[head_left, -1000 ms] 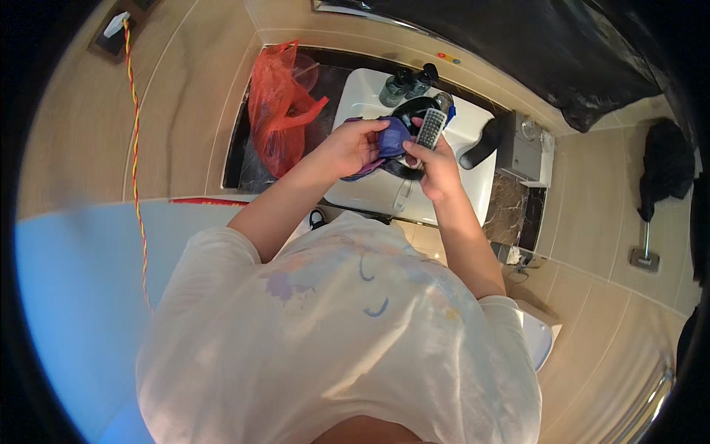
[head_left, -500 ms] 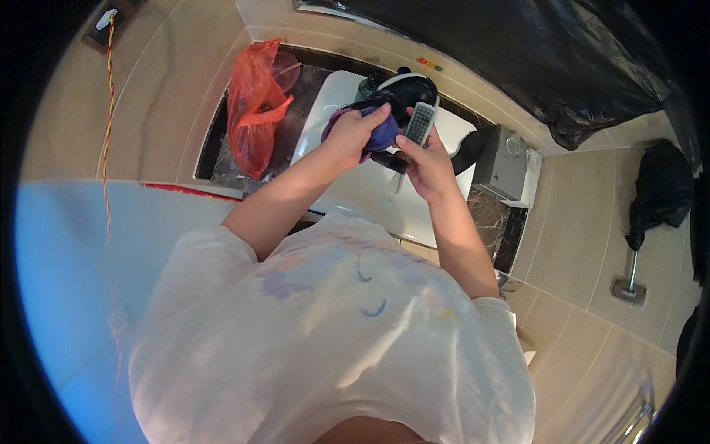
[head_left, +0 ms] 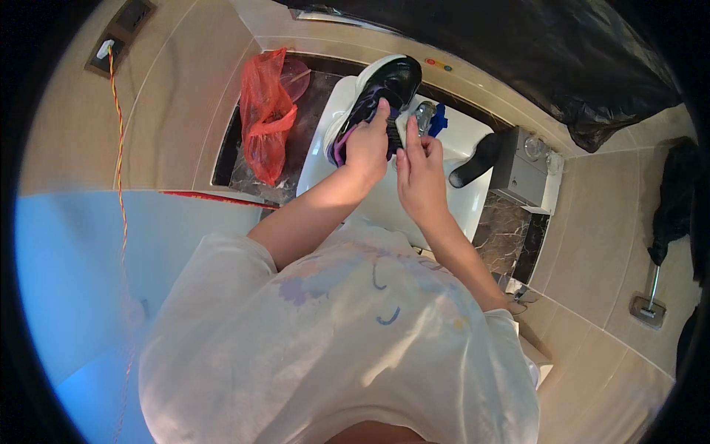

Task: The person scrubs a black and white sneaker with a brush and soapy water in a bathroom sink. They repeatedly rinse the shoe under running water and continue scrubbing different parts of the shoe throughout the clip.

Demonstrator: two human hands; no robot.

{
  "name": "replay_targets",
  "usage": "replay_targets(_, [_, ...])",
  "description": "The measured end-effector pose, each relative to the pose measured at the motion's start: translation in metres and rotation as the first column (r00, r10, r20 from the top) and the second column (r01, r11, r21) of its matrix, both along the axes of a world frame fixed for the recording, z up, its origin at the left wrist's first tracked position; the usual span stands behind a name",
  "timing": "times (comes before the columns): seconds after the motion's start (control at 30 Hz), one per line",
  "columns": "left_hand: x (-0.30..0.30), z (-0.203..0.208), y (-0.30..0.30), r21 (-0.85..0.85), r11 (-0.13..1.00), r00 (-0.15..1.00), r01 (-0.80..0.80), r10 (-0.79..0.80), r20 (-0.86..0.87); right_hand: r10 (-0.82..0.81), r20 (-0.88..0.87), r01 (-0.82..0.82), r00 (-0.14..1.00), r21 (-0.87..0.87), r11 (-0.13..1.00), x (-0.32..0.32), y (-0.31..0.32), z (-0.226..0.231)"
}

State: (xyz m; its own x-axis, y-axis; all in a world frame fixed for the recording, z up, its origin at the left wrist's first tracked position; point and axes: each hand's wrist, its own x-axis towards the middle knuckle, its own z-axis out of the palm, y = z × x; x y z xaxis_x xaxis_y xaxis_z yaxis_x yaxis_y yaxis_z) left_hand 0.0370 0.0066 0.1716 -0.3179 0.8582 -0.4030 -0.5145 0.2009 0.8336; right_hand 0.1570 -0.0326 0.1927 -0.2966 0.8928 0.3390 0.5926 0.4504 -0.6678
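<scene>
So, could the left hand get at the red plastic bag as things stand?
Probably not without letting go: the left hand holds the black-and-white sneaker, which partly lies between it and the red plastic bag.

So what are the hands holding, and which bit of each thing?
The left hand holds a black-and-white shoe near its foot opening. The right hand holds a brush at its pale back.

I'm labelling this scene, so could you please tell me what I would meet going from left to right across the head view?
Red-and-yellow cord, red plastic bag, black-and-white shoe, right hand, dark curved object, grey box, black bundle.
</scene>
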Motion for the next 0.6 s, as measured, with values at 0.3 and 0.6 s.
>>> replay_targets(0.3, [0.000,0.011,-0.015,-0.275,0.944,0.799,0.182,-0.305,-0.519,-0.252,0.039,0.253,0.967,-0.019,0.967,-0.022,0.055,0.004])
replay_targets(0.6, [-0.023,0.004,0.014,-0.141,0.989,0.960,-0.037,-0.004,-0.281,-0.079,0.006,0.079,0.997,0.057,0.995,-0.040,0.005,-0.008])
